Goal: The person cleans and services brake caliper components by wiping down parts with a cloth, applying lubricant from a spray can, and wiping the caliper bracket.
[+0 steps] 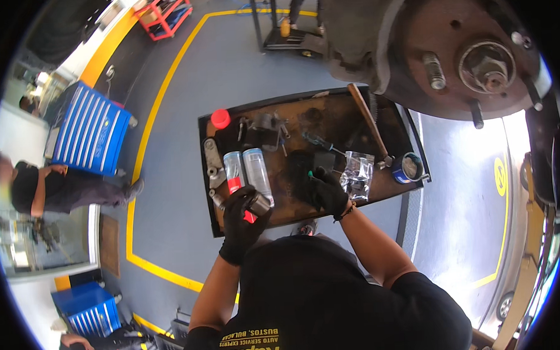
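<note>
My left hand (240, 224), in a black glove, is closed around a short, hollow-looking metal cylinder (260, 204) at the tray's near left. Beside it lie two spray cans (256, 169), one with red on its side. My right hand (330, 195), also gloved, has its fingers pinched together, and a small green piece (311, 173) shows at the fingertips. The rest of that piece is hidden. Close to the right hand are a clear plastic packet (358, 175) with dark contents and a screwdriver (324, 141).
The dark-rimmed tray (306, 218) also carries a hammer (369, 119), a blue tin (408, 168), a metal bracket (213, 159), a red cap (220, 119) and a blocky metal part (267, 131). A wheel hub (473, 63) with studs hangs at upper right. People stand by blue tool cabinets (90, 129).
</note>
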`<state>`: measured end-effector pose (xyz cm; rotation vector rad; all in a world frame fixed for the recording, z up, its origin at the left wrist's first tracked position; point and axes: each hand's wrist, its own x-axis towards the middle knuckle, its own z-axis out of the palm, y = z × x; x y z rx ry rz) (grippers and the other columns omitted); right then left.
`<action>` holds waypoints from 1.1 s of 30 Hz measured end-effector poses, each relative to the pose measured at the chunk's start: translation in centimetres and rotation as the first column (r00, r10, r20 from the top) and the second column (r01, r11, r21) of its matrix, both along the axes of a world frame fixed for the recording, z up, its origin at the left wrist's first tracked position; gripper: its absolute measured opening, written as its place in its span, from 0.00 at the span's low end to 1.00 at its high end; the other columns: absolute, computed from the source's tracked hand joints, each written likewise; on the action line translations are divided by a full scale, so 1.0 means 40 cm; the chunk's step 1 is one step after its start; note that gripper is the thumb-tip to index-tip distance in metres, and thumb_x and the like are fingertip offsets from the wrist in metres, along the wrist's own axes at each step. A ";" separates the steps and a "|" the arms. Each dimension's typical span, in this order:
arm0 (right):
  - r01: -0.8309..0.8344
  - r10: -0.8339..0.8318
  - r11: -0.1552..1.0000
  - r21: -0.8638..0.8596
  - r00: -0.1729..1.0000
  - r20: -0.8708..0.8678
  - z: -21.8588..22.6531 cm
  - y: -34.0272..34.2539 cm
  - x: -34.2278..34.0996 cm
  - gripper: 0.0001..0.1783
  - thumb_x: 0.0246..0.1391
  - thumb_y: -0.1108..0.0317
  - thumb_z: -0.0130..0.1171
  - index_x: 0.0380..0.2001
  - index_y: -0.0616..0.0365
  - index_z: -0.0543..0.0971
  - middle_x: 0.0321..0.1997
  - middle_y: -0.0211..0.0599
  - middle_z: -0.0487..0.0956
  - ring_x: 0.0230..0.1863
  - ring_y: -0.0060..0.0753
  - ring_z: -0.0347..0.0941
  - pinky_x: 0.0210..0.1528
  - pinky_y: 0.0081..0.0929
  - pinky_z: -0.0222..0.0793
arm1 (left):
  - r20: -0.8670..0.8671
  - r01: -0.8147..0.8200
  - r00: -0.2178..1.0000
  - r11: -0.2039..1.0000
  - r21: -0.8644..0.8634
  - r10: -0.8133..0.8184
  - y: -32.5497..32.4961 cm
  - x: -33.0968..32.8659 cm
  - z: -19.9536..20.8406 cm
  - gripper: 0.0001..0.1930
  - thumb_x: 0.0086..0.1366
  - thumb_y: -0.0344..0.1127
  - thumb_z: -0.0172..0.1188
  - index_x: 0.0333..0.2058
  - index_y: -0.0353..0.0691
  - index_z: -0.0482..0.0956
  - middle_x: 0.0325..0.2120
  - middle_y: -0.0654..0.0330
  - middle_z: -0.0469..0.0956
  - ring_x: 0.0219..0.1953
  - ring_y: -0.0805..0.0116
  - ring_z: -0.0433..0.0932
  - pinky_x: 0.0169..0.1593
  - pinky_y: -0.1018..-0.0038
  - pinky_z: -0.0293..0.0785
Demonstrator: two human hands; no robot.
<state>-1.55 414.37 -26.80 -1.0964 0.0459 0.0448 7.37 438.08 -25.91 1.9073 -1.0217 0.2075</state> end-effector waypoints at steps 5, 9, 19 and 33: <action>0.229 -0.168 0.891 0.392 0.969 -0.183 0.053 0.127 0.006 0.16 0.61 0.72 0.60 0.52 0.57 0.75 0.46 0.33 0.80 0.47 0.27 0.78 0.49 0.26 0.76 | 0.070 0.320 0.947 0.939 -0.127 -0.313 -0.113 0.068 0.077 0.31 0.44 0.42 0.79 0.46 0.38 0.78 0.50 0.50 0.78 0.55 0.49 0.75 0.63 0.56 0.67; 0.100 -0.078 0.983 0.153 0.987 -0.144 0.029 0.123 -0.004 0.16 0.60 0.71 0.61 0.51 0.58 0.75 0.46 0.32 0.80 0.45 0.24 0.77 0.48 0.24 0.75 | 0.200 0.442 0.883 0.895 -0.058 -0.424 -0.101 0.093 0.079 0.37 0.43 0.45 0.78 0.51 0.37 0.75 0.49 0.50 0.78 0.56 0.48 0.75 0.62 0.56 0.67; 0.374 -0.463 0.622 -0.688 0.884 0.062 0.039 0.296 -0.006 0.32 0.48 0.68 0.71 0.57 0.55 0.72 0.52 0.41 0.78 0.52 0.30 0.77 0.54 0.30 0.73 | 0.077 0.489 0.868 0.871 0.035 -0.490 -0.013 0.091 0.041 0.37 0.45 0.48 0.74 0.53 0.36 0.75 0.41 0.53 0.76 0.46 0.49 0.74 0.53 0.57 0.68; 0.611 -0.381 0.367 -0.702 0.787 0.485 0.057 0.248 0.041 0.20 0.61 0.54 0.58 0.51 0.55 0.77 0.51 0.37 0.78 0.52 0.37 0.74 0.56 0.36 0.71 | -0.213 0.547 0.776 0.802 -0.239 -0.593 0.050 0.172 0.152 0.31 0.48 0.32 0.77 0.52 0.36 0.75 0.49 0.49 0.78 0.52 0.52 0.79 0.55 0.62 0.75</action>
